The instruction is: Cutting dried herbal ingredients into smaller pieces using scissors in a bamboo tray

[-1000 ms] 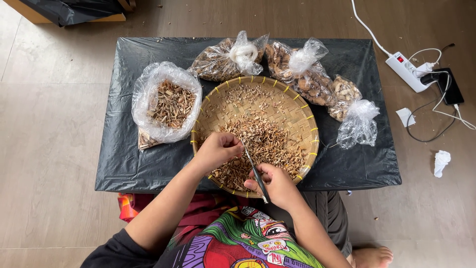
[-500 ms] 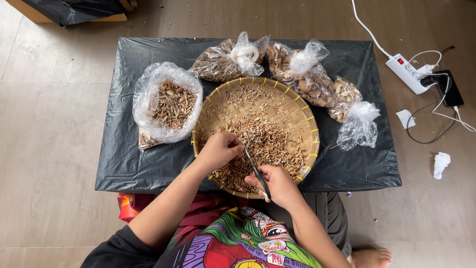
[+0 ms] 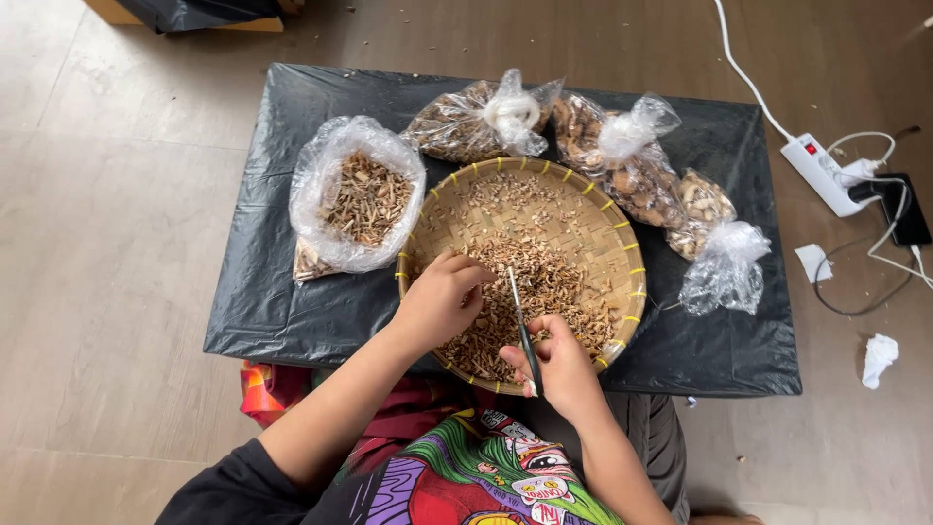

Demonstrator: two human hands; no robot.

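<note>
A round woven bamboo tray (image 3: 622,228) sits on a low table covered in black plastic (image 3: 262,301). It holds a heap of small brown dried pieces (image 3: 544,282). My left hand (image 3: 439,303) rests on the heap at the tray's near left, fingers curled over some pieces. My right hand (image 3: 562,367) is at the tray's near rim and grips a thin dark knife (image 3: 521,326), its blade pointing away from me over the heap.
An open clear bag of brown chopped pieces (image 3: 358,194) stands left of the tray. Three tied clear bags (image 3: 481,119) (image 3: 622,160) (image 3: 719,262) lie behind and to the right. A white power strip (image 3: 826,173), cables and crumpled paper (image 3: 880,355) lie on the floor at right.
My left hand has shifted slightly on the heap, its fingers curling in. The right hand and knife have barely moved.
</note>
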